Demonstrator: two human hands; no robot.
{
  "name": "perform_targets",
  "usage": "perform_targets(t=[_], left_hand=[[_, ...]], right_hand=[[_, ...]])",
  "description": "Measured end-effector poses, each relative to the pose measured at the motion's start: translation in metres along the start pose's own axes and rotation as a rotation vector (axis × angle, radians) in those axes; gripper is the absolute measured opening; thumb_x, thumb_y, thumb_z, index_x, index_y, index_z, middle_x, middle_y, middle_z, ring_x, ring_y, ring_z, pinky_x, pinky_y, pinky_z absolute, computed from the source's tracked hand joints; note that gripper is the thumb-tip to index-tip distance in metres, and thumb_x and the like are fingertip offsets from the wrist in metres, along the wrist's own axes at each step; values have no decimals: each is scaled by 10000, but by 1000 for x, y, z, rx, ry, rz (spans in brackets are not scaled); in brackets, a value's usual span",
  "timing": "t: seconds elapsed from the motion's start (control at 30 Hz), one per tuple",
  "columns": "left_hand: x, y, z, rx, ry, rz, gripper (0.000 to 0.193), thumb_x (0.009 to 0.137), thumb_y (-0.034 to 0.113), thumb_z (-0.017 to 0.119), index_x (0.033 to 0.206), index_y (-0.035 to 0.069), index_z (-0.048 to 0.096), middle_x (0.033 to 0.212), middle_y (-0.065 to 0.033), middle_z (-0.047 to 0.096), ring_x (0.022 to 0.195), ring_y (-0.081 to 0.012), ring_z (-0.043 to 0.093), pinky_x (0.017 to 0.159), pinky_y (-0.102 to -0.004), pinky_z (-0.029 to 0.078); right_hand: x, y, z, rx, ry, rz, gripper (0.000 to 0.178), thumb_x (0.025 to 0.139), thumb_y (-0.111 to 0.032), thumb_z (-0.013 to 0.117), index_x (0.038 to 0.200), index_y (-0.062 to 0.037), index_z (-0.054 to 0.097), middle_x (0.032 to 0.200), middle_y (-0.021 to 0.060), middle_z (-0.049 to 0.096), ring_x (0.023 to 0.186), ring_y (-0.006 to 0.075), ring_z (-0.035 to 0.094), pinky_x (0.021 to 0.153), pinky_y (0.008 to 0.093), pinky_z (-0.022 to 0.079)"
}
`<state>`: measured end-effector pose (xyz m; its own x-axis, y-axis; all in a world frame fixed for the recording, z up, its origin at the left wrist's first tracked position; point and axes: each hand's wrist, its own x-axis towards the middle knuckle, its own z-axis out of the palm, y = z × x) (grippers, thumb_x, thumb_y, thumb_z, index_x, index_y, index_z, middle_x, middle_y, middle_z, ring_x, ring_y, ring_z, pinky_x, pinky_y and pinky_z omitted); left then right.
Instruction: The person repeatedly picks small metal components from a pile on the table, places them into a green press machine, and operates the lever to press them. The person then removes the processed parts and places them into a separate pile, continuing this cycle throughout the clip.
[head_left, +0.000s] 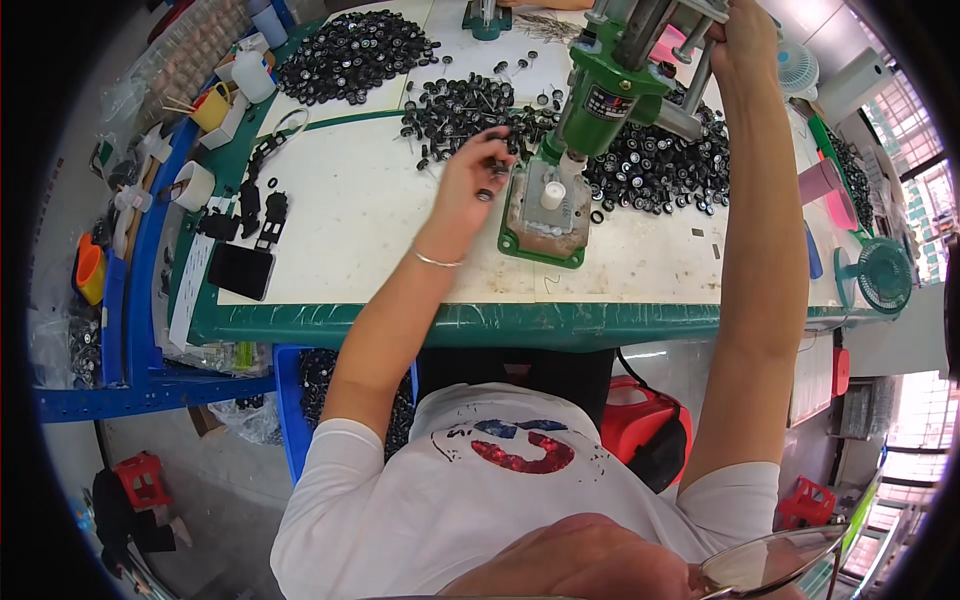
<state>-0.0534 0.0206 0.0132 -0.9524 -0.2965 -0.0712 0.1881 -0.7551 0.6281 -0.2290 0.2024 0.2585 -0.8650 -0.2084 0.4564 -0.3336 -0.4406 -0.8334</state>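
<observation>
A green hand press [598, 112] stands on the worktable, with a small white plastic piece [553, 194] upright on its base plate. My right hand [745, 42] is up at the far right, closed around the press's metal lever. Left of the press base, my left hand [473, 182] has its fingers curled around small black wheels [486, 195]; how many it holds is partly hidden. Just beyond this hand lies a heap of black wheels [455, 108], some with thin metal axles. Another heap of black wheels [660, 170] sits right of the press.
A third wheel pile [355, 58] lies at the far left of the table. Along the left edge are a dark phone [241, 271], black straps [272, 218], a yellow cup [211, 106] and a white bottle [253, 75]. At the right stand a green fan [884, 275] and a pink container [838, 208].
</observation>
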Motion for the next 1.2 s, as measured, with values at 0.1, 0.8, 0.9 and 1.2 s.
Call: perform_targets(t=[0.1,0.8,0.9,1.2], left_hand=[[-3,20,-17,-106,159,-69,222,861,159,649,1035,29,608,758,-25,582,742,-112,565,533,-218,415],[18,38,-40,1854,268,229,232,761,282,710,809,55,704,725,-123,687,672,-241,667,595,-351,500],[12,40,-40,1372,218,197,167,773,190,729,854,47,697,734,-81,695,652,-130,638,528,-265,440],[-7,1,-13,713,59,222,170,820,92,713,959,8,665,779,-69,686,552,-43,532,449,-166,341]], right_hand=[[-4,5,-10,-7,-19,5,207,931,-280,592,858,-90,557,582,-64,450,410,49,367,353,197,259],[-194,145,-194,-1418,-161,-44,174,858,-162,625,1007,-70,628,969,73,575,735,223,574,699,356,477],[-193,153,-202,-1353,-169,-144,158,863,-114,608,1012,-65,626,951,80,578,729,233,568,698,353,473],[-189,130,-139,-597,-31,196,179,917,-108,602,1064,-16,646,956,44,664,814,89,609,724,237,491]])
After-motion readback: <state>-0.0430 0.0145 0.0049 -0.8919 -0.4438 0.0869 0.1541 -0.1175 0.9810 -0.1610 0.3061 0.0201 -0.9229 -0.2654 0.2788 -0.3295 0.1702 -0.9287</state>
